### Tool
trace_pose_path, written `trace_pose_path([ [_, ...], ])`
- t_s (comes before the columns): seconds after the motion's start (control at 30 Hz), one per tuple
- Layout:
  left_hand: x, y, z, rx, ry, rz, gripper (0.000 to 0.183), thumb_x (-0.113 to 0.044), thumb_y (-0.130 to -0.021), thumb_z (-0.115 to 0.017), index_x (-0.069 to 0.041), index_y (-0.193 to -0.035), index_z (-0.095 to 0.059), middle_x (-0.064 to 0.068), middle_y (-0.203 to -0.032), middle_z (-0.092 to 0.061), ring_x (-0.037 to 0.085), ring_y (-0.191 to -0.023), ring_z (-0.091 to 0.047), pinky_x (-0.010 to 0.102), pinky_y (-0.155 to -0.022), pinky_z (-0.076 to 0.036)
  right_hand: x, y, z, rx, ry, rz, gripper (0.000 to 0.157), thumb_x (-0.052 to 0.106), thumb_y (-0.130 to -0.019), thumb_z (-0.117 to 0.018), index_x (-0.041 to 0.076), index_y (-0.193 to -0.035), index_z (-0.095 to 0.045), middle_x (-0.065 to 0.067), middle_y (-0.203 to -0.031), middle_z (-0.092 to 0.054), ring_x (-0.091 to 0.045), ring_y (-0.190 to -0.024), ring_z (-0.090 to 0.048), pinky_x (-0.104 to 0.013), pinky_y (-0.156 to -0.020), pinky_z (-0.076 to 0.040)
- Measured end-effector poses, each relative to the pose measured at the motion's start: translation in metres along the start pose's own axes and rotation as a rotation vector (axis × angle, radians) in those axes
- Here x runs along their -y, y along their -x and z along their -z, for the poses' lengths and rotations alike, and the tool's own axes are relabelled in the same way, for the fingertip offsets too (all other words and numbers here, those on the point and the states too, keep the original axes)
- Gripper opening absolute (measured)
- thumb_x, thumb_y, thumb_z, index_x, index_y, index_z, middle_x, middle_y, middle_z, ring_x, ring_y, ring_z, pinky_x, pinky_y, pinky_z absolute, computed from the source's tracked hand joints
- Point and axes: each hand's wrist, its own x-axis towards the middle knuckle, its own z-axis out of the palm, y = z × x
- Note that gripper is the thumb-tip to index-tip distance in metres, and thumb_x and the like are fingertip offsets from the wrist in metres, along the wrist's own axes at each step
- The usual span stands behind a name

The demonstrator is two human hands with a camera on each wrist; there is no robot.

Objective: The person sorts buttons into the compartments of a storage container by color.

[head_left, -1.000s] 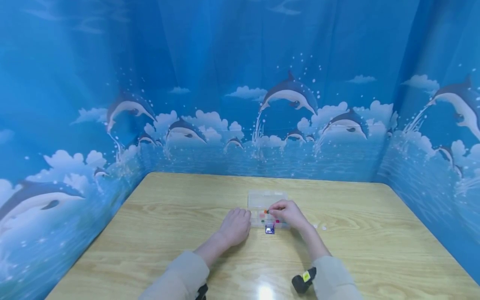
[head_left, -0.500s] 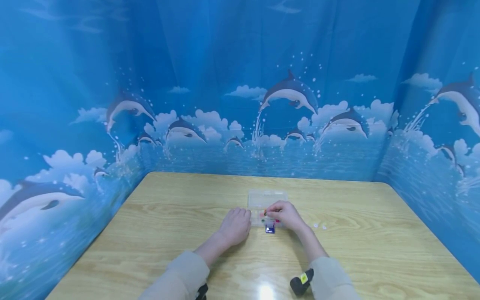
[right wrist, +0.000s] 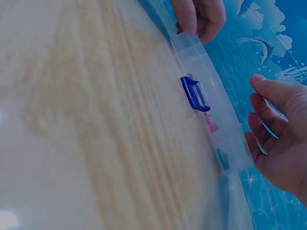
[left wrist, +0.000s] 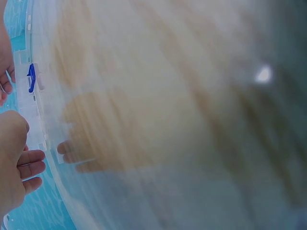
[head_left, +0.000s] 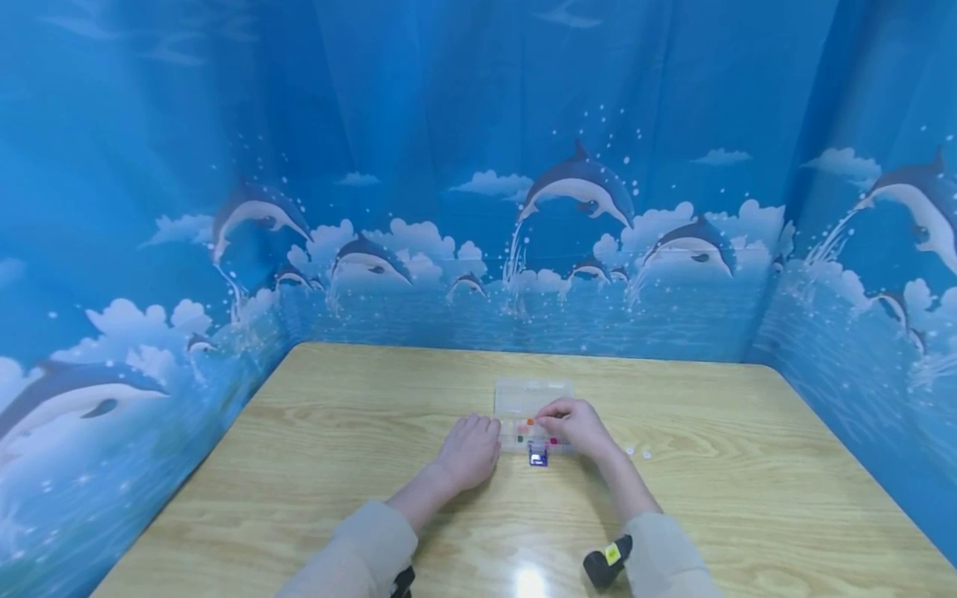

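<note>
A clear plastic compartment box lies on the table with its lid folded back and a blue latch at its front. Small orange, green and magenta pieces are inside. My left hand holds the box's left end, thumb and fingers at its corner in the right wrist view. Over the right part of the box hovers my right hand. Seen from the right wrist, its thumb and index fingertips come close together, with nothing visible between them, and the other fingers are loosely bent.
Two small white pieces lie on the wooden table to the right of the box. A blue curtain with dolphins stands around the table's back and sides.
My right hand dipped left and down over the box with a small dark piece, then drew back right without it. The green piece shows more fully inside. My left hand stays put.
</note>
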Motion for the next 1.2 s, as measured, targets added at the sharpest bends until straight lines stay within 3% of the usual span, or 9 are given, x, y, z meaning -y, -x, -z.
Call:
trace_pose_path([
  [0.2,0.0,0.0,0.001,-0.012,0.002,-0.003,0.025,-0.025,-0.094,-0.05,-0.004,-0.106,-0.055,0.006,-0.09,-0.056,0.018,-0.084,-0.051,0.031,-0.077,-0.045,-0.001,0.001,0.016,-0.028,-0.041,-0.054,0.017,0.013,-0.086,-0.064,0.002,-0.098,-0.069,-0.006,-0.098,-0.064,-0.022,-0.092,-0.056,-0.037,-0.08,-0.046],
  [0.4,0.0,-0.001,-0.001,-0.007,-0.004,-0.004,0.025,-0.025,-0.094,-0.049,-0.004,-0.106,-0.055,0.006,-0.09,-0.056,0.018,-0.083,-0.051,0.03,-0.076,-0.045,-0.007,0.006,0.033,-0.051,0.002,-0.037,0.021,0.014,-0.088,-0.063,-0.001,-0.101,-0.067,-0.011,-0.103,-0.064,-0.028,-0.1,-0.056,-0.043,-0.088,-0.044],
  [0.87,-0.001,-0.001,-0.002,0.013,-0.015,0.004,0.026,-0.026,-0.094,-0.049,-0.004,-0.108,-0.054,0.005,-0.092,-0.056,0.018,-0.085,-0.051,0.03,-0.078,-0.045,-0.025,0.019,0.07,-0.089,0.009,-0.052,0.032,0.021,-0.09,-0.061,-0.005,-0.109,-0.062,-0.019,-0.112,-0.06,-0.034,-0.107,-0.054,-0.046,-0.091,-0.042],
  [1.2,0.0,0.0,-0.002,-0.023,-0.036,-0.009,0.026,-0.026,-0.092,-0.052,-0.004,-0.106,-0.055,0.005,-0.089,-0.056,0.018,-0.082,-0.052,0.029,-0.073,-0.046,-0.044,0.03,0.094,-0.125,0.016,-0.083,0.04,0.029,-0.091,-0.06,-0.004,-0.113,-0.061,-0.02,-0.115,-0.059,-0.035,-0.11,-0.05,-0.048,-0.094,-0.039],
])
